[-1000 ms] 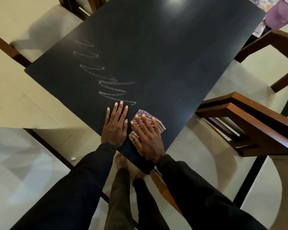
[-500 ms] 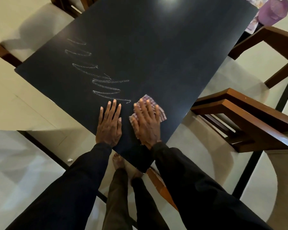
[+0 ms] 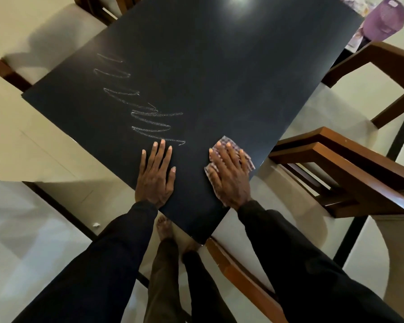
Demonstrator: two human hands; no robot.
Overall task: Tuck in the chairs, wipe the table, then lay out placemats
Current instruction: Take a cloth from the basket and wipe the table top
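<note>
Mid-wipe: right hand (image 3: 230, 176) pressed flat on small checked cloth (image 3: 247, 157) near dark rectangular table (image 3: 219, 66) corner; left hand (image 3: 156, 173) flat, holding nothing. White chalk scribbles (image 3: 147, 113) left uncleaned. No placemats seen; brown wooden chair (image 3: 350, 164) looked partly out.

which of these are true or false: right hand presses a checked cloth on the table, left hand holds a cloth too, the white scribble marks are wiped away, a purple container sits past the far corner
1. The right hand presses a checked cloth on the table. True.
2. The left hand holds a cloth too. False: it lies flat and bare on the tabletop.
3. The white scribble marks are wiped away. False: they are there, just beyond the left hand.
4. A purple container sits past the far right corner. True.
</note>
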